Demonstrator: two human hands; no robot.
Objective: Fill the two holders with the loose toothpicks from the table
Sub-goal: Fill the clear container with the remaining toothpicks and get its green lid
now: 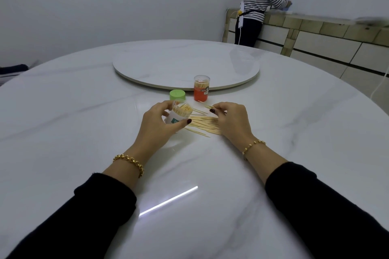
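Note:
My left hand (161, 123) grips a clear toothpick holder (179, 114) with a white label, tilted toward the right and packed with toothpicks. Its green lid (177, 94) lies on the table just behind. My right hand (229, 119) pinches a few toothpicks at its fingertips, above a loose pile of toothpicks (203, 125) spread on the table between both hands. A second holder (201, 88) with an orange label stands upright farther back, holding toothpicks, clear cap on.
A round white turntable (147, 63) sits at the middle of the white marble table (73, 122), right behind the orange holder. A person in a striped top stands at a tiled counter (328, 31) at the back right.

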